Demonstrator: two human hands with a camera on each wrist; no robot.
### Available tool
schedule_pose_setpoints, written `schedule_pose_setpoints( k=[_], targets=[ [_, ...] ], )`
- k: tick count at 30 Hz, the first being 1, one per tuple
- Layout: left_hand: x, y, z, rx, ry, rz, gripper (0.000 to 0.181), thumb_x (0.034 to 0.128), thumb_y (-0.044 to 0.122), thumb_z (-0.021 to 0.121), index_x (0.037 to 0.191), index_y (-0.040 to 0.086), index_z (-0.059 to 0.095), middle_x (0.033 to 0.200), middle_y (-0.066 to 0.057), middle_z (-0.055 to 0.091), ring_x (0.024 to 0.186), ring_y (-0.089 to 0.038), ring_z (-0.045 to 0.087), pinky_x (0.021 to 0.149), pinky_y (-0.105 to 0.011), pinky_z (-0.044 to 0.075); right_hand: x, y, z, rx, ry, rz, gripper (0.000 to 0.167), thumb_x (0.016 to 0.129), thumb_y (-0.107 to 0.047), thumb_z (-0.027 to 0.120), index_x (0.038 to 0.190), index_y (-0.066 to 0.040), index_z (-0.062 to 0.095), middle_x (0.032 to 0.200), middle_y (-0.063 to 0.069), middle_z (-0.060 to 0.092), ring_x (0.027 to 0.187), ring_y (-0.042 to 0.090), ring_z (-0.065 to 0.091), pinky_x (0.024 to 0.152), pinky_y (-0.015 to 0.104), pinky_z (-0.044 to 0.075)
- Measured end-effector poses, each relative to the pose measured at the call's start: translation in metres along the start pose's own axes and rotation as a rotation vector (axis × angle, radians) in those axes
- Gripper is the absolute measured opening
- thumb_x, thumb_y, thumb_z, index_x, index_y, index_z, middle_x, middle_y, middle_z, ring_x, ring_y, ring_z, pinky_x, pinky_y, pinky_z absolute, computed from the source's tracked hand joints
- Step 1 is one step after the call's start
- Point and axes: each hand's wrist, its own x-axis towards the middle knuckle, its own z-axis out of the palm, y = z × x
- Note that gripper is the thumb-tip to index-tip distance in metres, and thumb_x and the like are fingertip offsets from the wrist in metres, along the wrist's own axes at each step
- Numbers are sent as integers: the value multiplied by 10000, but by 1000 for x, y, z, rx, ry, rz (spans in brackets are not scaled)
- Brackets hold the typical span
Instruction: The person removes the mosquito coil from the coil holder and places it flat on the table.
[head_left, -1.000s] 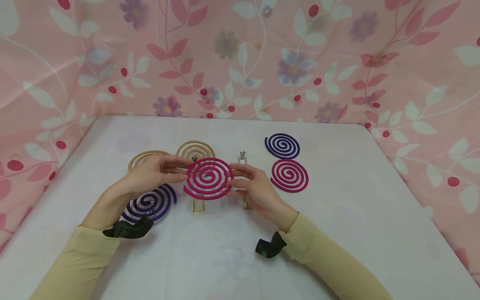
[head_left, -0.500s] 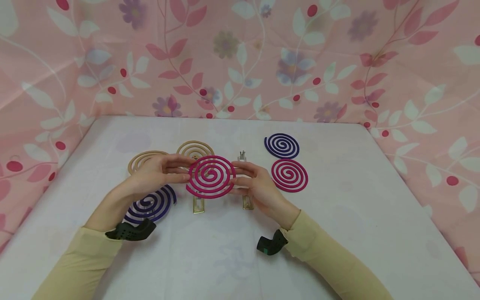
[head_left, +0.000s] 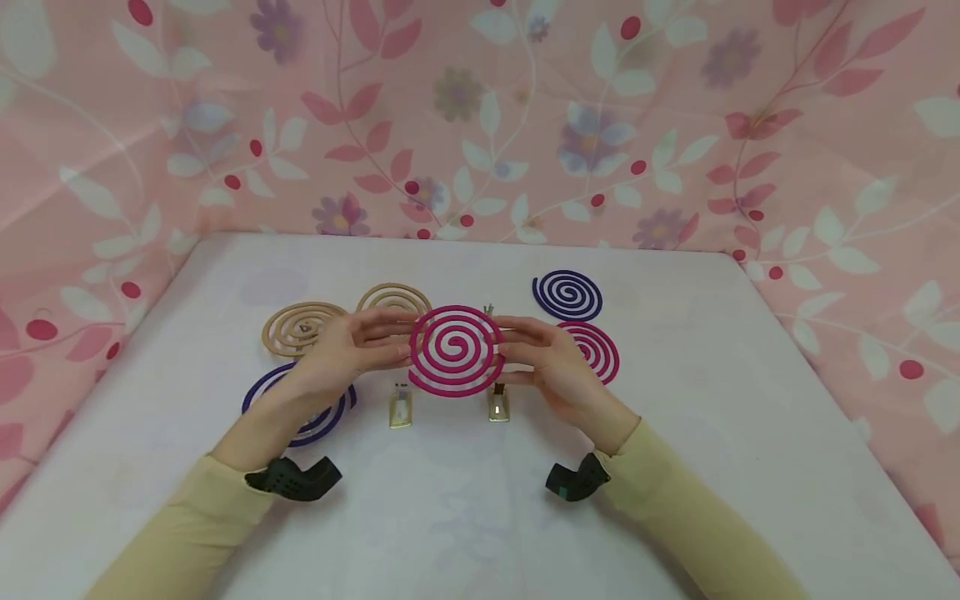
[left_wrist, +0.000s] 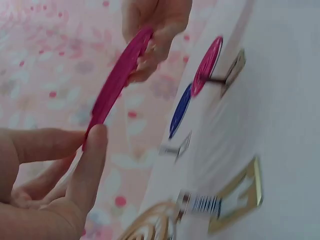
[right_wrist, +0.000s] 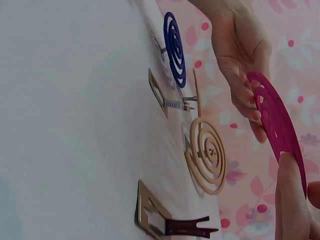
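A pink mosquito coil (head_left: 456, 345) is held up above the table between both hands. My left hand (head_left: 333, 358) pinches its left edge between thumb and fingers, as the left wrist view shows. My right hand (head_left: 562, 362) pinches the opposite edge, thumb against the near face in the right wrist view. Beneath the coil are two small metal coil stands, one (head_left: 401, 408) to the left and one (head_left: 498, 407) to the right. Each has a frame-like base and an upright prong; in the head view the raised coil and the fingers partly hide their upper ends.
Two tan coils (head_left: 392, 289) and a blue coil (right_wrist: 175, 50) sit on stands at the left. At the right are another blue coil (head_left: 567, 295) and a second pink coil (head_left: 603, 353), partly behind my right hand. A floral cloth (head_left: 457, 125) hangs behind the white table (head_left: 712, 467).
Both hands have shifted to the right, carrying the pink coil along. The coils and stands on the table keep their places.
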Motion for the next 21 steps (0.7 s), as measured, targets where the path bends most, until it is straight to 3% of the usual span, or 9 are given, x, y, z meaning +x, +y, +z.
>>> schedule_pose_setpoints(
  k=[4,8,15,21],
  targets=[
    [4,1,21,-129,12,-5,504,975,10,602,1447,-30,432,1427,-255,517,1095,-129,676,914,-329,572,-8,-2,-18,-9,16,11,408,989,-90,604,1393,-79,550,1308,144,630,1098,237,677,851,406,598],
    [9,5,42,-212,31,-48,513,974,2,599,1455,-21,425,1434,-242,520,1099,-150,671,919,-346,569,-16,-3,-35,-20,30,9,429,984,-107,621,1402,-61,540,1280,127,643,1080,232,685,838,406,600],
    [23,8,75,-312,118,-84,491,963,-17,607,1435,16,473,1395,-216,578,1086,-182,688,908,-358,574,-26,-6,-64,-96,68,-10,412,982,-199,646,1364,-63,574,1221,68,641,991,217,695,851,420,598],
    [37,11,99,-368,153,-85,434,966,20,622,1390,54,535,1353,-168,627,1097,-204,694,940,-360,561,-28,-14,-91,-208,80,-32,419,986,-253,645,1335,-29,587,1177,34,635,963,186,670,840,372,608]
  ],
)
